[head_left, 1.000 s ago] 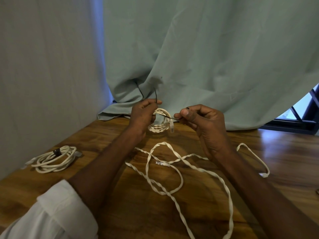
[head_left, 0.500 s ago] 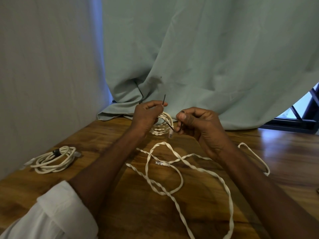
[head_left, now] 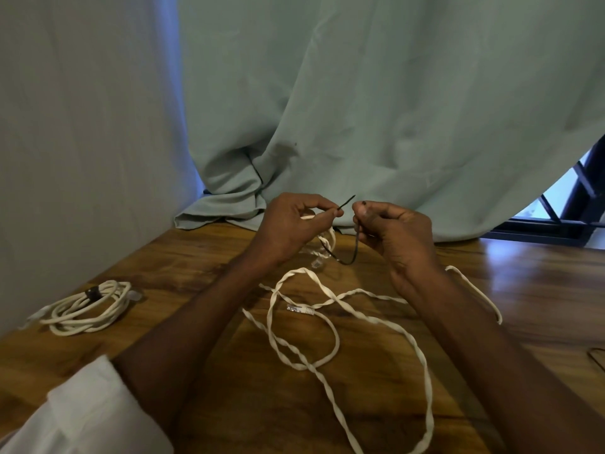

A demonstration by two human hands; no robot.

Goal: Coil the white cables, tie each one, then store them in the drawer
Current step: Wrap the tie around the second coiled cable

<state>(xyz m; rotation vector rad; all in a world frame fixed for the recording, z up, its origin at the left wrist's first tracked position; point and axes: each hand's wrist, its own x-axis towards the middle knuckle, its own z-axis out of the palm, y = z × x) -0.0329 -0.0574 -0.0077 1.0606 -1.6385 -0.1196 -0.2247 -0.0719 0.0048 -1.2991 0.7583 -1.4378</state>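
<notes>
Two hands met above the tabletop point(head_left: 523, 290): the left hand point(head_left: 288, 224) gripped the small coiled cable point(head_left: 322, 244) and pinched the black tie's point(head_left: 352, 253) pointed tip, which angled up and right. Just right of it, the right hand point(head_left: 389, 227) pinched the tie's other end, its strip hanging in a loop under the coil. Closing the tie probably called for bringing those ends together.
</notes>
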